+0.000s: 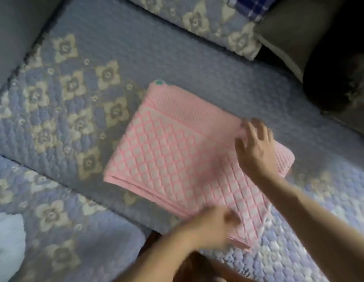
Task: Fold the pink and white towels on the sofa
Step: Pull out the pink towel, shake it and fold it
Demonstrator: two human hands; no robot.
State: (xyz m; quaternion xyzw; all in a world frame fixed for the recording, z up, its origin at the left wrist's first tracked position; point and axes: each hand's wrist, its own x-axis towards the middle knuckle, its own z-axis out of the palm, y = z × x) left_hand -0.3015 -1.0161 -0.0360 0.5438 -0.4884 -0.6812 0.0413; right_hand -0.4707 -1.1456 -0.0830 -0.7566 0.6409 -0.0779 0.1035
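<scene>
Surface: sofa (pixel 136 47) covered in blue quilted fabric with cream flower motifs; seat cushions meet at dark seams.
Towel position: pink towel (pixel 173 151) lies flat on the middle seat cushion, set at a diagonal, with its near corner reaching over the cushion's front edge.
Towel relative to hands: right hand (pixel 256 147) lies on the towel's right portion, near the far right edge; left hand (pixel 209 226) is at the near corner, over the stacked edges.
Towel appearance: folded into a rectangle of several layers (layer edges show along the lower left side); pink grid over pale squares, with a ribbed pink band along the far edge. A small green patch (pixel 159 82) shows at the far corner.
Right hand pose: palm down, fingers spread and fairly straight, pressing on the cloth; forearm enters from the lower right.
Right grip: wide, holding nothing.
Left hand pose: back of hand up, strongly motion-blurred; forearm enters from the bottom centre.
Left grip: cannot tell whether the fingers pinch the layers or only rest on them.
White item: white cloth (pixel 8 247) lies at the lower left frame edge, well apart from the towel.
</scene>
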